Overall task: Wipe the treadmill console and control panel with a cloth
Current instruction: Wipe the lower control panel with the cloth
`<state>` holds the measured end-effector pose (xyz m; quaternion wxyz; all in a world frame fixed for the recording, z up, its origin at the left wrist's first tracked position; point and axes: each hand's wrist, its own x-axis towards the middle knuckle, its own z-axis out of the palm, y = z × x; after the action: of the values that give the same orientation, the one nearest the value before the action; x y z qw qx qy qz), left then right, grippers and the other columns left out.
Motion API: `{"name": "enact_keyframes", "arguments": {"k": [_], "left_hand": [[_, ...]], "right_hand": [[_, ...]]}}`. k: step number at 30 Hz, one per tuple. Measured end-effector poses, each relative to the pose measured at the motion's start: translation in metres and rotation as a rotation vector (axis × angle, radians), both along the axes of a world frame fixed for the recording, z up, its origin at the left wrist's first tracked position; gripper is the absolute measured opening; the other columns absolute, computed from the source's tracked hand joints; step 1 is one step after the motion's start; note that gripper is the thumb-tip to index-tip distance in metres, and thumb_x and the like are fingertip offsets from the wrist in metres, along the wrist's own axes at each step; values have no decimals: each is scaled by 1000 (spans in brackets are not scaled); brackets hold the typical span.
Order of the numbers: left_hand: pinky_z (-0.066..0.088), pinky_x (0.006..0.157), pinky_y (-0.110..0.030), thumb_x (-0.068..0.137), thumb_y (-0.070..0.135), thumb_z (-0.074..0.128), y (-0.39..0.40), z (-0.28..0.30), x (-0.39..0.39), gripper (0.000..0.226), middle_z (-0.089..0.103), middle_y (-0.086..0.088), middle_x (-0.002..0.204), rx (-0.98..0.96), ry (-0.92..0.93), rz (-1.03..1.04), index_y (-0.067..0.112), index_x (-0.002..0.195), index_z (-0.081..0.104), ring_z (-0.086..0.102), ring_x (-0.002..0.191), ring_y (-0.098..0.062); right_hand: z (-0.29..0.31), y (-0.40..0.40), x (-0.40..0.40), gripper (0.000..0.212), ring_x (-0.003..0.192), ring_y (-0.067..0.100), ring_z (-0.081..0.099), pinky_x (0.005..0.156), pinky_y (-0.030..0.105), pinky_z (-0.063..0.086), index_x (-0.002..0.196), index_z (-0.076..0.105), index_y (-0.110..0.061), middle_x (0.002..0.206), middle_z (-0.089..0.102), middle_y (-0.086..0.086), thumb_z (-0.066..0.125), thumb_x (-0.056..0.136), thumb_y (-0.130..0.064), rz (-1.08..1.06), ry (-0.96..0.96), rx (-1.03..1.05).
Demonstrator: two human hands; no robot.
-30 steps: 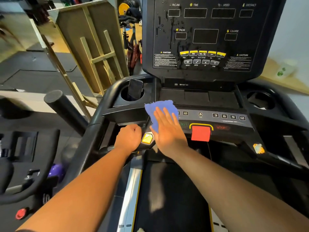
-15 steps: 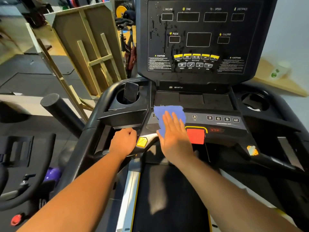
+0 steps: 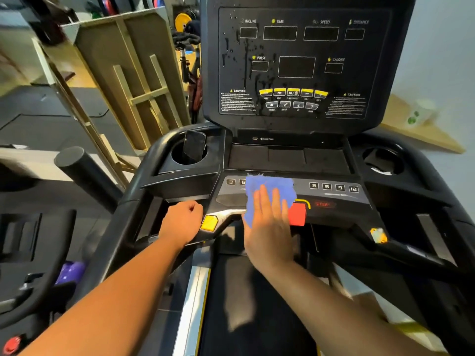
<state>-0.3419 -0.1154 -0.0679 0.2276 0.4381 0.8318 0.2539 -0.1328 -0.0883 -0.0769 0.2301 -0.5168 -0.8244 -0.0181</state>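
Note:
The treadmill's black upright console [image 3: 305, 62] fills the top of the view, with drops and streaks of liquid on its left side. Below it lies the grey control panel [image 3: 334, 194] with numbered keys and a red stop button [image 3: 298, 214]. A blue cloth [image 3: 267, 188] is spread over the panel's middle. My right hand [image 3: 268, 222] presses flat on the cloth with straight fingers, its edge against the red button. My left hand [image 3: 181, 222] is curled around the black handrail bar [image 3: 151, 240] left of a yellow button [image 3: 209, 223].
A dark phone [image 3: 194, 146] stands in the left cup holder; the right cup holder [image 3: 383, 160] holds something pale. The treadmill belt [image 3: 252, 317] runs below my arms. Wooden frames [image 3: 133, 80] lean at the left, beside a black roller [image 3: 84, 173] and another machine.
My right hand has slid the blue cloth to the right along the control panel, from near the yellow button toward the red stop button. My left hand keeps its grip on the bar.

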Motion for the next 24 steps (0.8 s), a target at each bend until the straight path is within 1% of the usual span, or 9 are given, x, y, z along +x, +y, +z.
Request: {"name": "enact_keyframes", "arguments": {"k": [3,5,7,10,12,16,18,21,24], "left_hand": [[49,69,-36,96,32,44,0,-1,0,34,68,-6,76,-16,18,14,16,73,63,63,76,-30],[46,68,-35,96,31,45,0,-1,1,34,67,-6,76,-20,27,19,15,72,62,62,76,-30],[48,69,-36,98,30,44,0,-1,1,34,68,-5,76,-15,22,9,15,73,62,64,76,-28],[52,73,-38,100,30,44,0,-3,-1,35,69,-5,77,-6,18,-7,17,74,64,65,77,-27],[52,74,-37,102,29,44,-1,-3,-1,36,69,-5,76,3,14,-17,17,75,65,66,77,-26],[53,74,-39,101,30,45,0,-4,-2,35,69,-4,76,7,15,-21,18,76,65,65,76,-25],[53,74,-39,100,31,44,1,-4,-3,34,69,-4,76,11,17,-17,18,75,64,65,75,-26],[51,70,-37,102,30,45,0,-4,-1,36,67,-5,73,13,2,-20,18,71,61,63,73,-26],[46,65,-36,100,32,44,-1,-3,0,38,65,-7,71,-2,-5,7,18,67,57,63,72,-30]], "right_hand": [[-3,7,-19,56,147,38,31,119,54,29,148,43,-5,156,41,13,45,99,-33,248,-51,51],[-3,20,-12,54,147,35,33,117,53,32,148,44,-4,155,42,13,43,102,-33,292,-70,62],[-1,27,7,55,146,34,36,117,53,33,147,44,-2,154,43,15,49,100,-31,194,-20,73],[7,31,37,61,148,31,31,121,48,27,150,39,-4,157,39,12,57,98,-29,14,9,6],[6,33,55,60,148,30,31,121,49,26,150,39,-4,156,40,12,53,99,-32,-64,17,-29],[5,31,68,62,146,35,34,118,54,29,147,40,-4,153,45,14,31,99,-41,-198,23,-72],[11,29,49,60,144,41,35,117,57,30,147,41,-4,153,44,17,39,99,-40,-261,-30,-92],[14,24,-1,61,144,44,34,119,57,26,147,44,-4,155,41,19,47,98,-40,-121,-66,-27],[13,21,-31,65,152,39,12,123,55,8,157,22,-12,165,17,13,31,103,-48,179,-245,-39]]}}
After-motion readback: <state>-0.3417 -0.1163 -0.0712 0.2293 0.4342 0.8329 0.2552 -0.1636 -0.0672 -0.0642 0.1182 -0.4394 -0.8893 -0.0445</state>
